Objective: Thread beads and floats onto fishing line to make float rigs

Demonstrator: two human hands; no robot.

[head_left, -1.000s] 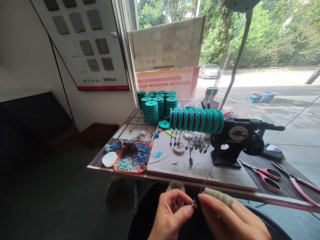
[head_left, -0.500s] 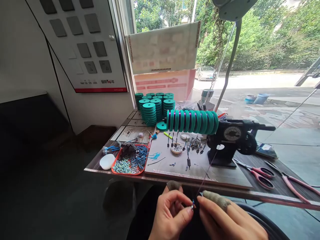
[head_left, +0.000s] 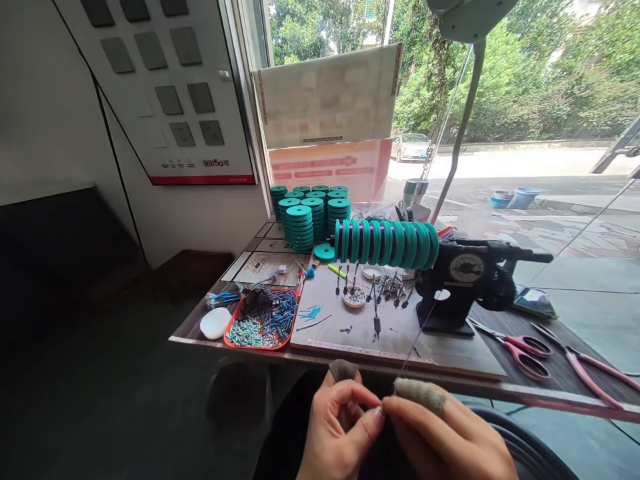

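My left hand [head_left: 340, 420] pinches a small blue and silver fitting, almost wholly hidden between thumb and forefinger; its exact kind cannot be made out. My right hand [head_left: 445, 427] has its fingers closed at the thin purple line [head_left: 413, 347], its fingertips meeting those of the left. Cloth finger covers [head_left: 420, 393] wrap a finger on each hand. The line rises from my hands toward the black winding machine [head_left: 467, 267]. Teal foam spools [head_left: 387, 243] sit in a row on its shaft, with small rigs [head_left: 377, 323] hanging below.
A red tray [head_left: 227, 341] of small blue parts stands at left beside a white lid [head_left: 215, 323]. Stacked teal spools [head_left: 299, 227] are behind. A dish of beads [head_left: 354, 297] sits on the board [head_left: 325, 340]. Scissors [head_left: 525, 357] and pliers [head_left: 583, 367] lie at right.
My right hand has moved left, so its fingertips now meet my left hand's. The blue and silver fitting, visible before, is now covered by the fingers.
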